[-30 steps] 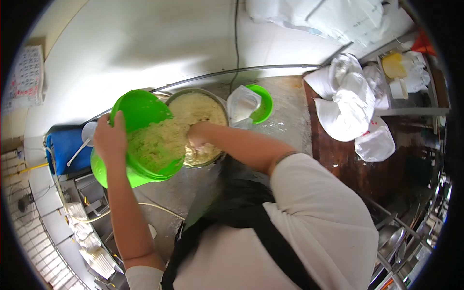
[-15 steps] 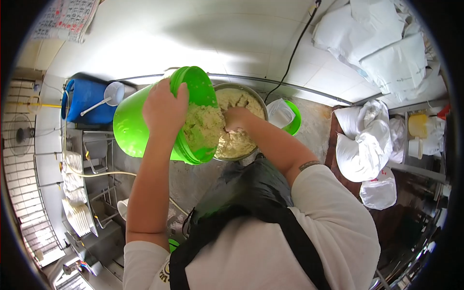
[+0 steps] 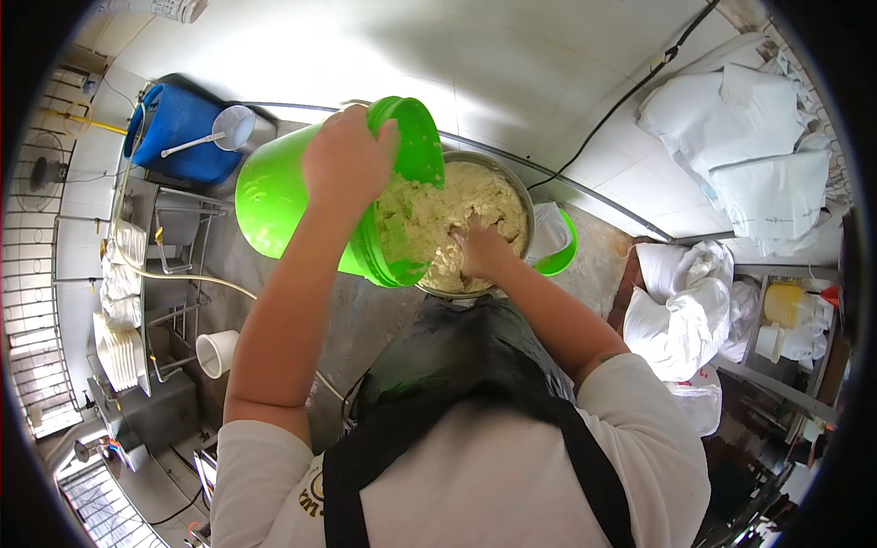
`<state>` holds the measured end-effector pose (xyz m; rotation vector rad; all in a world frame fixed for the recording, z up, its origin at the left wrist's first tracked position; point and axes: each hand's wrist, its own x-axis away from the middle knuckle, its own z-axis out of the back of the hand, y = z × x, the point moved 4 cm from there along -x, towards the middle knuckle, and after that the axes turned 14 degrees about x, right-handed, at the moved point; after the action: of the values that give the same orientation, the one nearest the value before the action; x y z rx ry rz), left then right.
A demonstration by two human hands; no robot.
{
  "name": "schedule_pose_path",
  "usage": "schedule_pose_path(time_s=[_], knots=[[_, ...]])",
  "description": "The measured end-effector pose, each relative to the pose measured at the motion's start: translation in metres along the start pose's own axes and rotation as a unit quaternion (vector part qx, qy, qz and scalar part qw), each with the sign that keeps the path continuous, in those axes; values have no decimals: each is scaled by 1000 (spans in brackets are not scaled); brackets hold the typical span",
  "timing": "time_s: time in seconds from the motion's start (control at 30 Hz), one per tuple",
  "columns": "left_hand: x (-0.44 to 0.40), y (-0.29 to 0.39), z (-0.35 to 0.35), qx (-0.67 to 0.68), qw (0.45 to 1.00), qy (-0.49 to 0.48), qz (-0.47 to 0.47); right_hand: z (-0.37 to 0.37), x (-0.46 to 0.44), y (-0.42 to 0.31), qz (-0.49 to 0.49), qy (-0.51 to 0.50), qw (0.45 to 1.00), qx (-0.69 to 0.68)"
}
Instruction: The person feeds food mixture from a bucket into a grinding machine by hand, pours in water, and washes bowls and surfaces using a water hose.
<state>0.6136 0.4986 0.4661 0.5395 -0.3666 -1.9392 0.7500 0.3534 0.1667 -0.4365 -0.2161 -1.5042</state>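
My left hand grips the rim of a large bright green bucket, which lies tipped on its side with its mouth to the right. Pale, crumbly, dough-like mash fills the lower part of the bucket's mouth. Against that mouth stands a round metal bowl with more of the same mash in it. My right hand is over the bowl, its fingers apart and pressed into the mash; their tips are partly hidden.
Right of the bowl, a smaller green tub holds a clear plastic bag. A blue barrel with a white long-handled scoop stands at the left. White sacks lie at the right. A white bucket and a hose are at lower left.
My right hand has shifted from the bowl's left edge toward its middle, and its fingers show spread now. The bucket remains tipped in my left hand. The whole view has shifted.
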Motion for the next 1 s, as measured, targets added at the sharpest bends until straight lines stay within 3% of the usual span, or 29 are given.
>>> schedule_pose_path(time_s=[0.03,0.1,0.23,0.3,0.33,0.4,0.5,0.57,0.63,0.7,0.8,0.9,1.0], knots=[[0,1,0,0,1000,3,2,7,-13,6,3,1,1000,2],[0,5,-1,-7,1000,-13,9,13,-36,16,37,-146,982,-113],[9,2,-3,27,1000,-12,4,110,3,2,58,-94,987,-119],[18,8,-6,37,999,-6,-28,140,2,-28,70,93,993,-24],[24,13,-5,36,999,0,-26,129,-24,-45,75,95,992,-21],[40,27,-11,32,998,-50,-27,117,-77,-81,223,356,893,-160],[69,41,-15,95,991,-39,-81,156,-114,-118,199,159,966,-46],[75,43,-9,111,991,-44,-64,169,-132,-129,200,75,977,13],[71,37,-6,132,988,-54,-51,179,-140,-134,211,14,976,51],[54,22,2,81,996,1,-46,182,-142,-137,224,-37,970,82],[26,-3,18,114,992,42,-30,185,-132,-134,239,-106,959,113],[4,-23,30,147,989,10,28,191,-112,-120,255,-192,939,125],[-5,-33,33,129,991,26,29,200,-81,-86,245,-257,927,121]])
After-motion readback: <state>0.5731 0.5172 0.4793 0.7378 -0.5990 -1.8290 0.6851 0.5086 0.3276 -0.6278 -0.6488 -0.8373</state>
